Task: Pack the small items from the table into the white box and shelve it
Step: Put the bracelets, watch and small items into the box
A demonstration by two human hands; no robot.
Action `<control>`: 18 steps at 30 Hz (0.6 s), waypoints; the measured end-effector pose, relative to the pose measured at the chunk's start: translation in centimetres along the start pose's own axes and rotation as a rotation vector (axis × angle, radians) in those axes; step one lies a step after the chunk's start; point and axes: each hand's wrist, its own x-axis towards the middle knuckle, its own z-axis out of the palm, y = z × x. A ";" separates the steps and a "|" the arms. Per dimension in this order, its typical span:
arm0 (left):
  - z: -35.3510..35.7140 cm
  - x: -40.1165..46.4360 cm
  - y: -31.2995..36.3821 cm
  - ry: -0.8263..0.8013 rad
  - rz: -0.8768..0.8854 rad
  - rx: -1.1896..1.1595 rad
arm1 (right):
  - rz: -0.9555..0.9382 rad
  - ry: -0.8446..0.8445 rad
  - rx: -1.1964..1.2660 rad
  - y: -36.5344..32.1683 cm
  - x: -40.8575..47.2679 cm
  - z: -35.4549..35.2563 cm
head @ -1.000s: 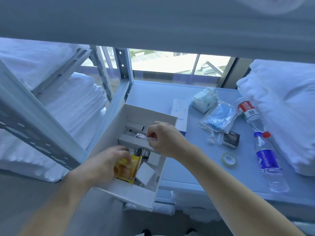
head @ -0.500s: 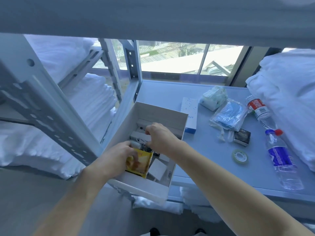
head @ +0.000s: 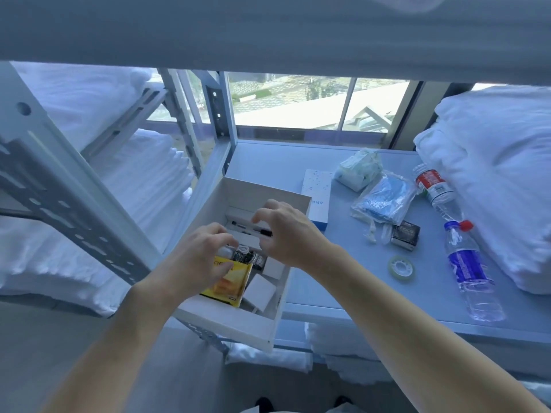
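Note:
The open white box (head: 232,323) sits at the table's left front corner, overhanging the edge. Inside lie a yellow packet (head: 231,283), small white boxes (head: 260,289), a coiled white cable (head: 244,249) and a black pen (head: 264,232) on a long white case. My left hand (head: 193,260) is inside the box, its thumb resting on the yellow packet and its fingers spread towards the cable. My right hand (head: 286,234) hovers over the pen with curled, parted fingers. Neither hand visibly grips anything.
On the table (head: 328,296) right of the box lie a white-and-blue carton (head: 317,193), a tissue pack (head: 357,171), bagged blue masks (head: 384,201), a small black box (head: 405,235), a tape roll (head: 401,268) and two bottles (head: 471,272). White bedding (head: 492,180) is on the right, a metal rack (head: 59,186) on the left.
My left hand has let the yellow packet down into the box and spread its fingers over it. My right hand has moved from the cable to above the pen.

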 end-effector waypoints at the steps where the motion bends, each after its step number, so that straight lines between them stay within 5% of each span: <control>1: -0.1 0.3 0.5 0.021 0.004 0.003 | -0.004 0.023 -0.010 0.4 -0.3 -0.4; 18: 3.2 8.1 12.0 0.157 0.108 -0.013 | 0.167 0.205 0.052 12.9 -10.1 -5.9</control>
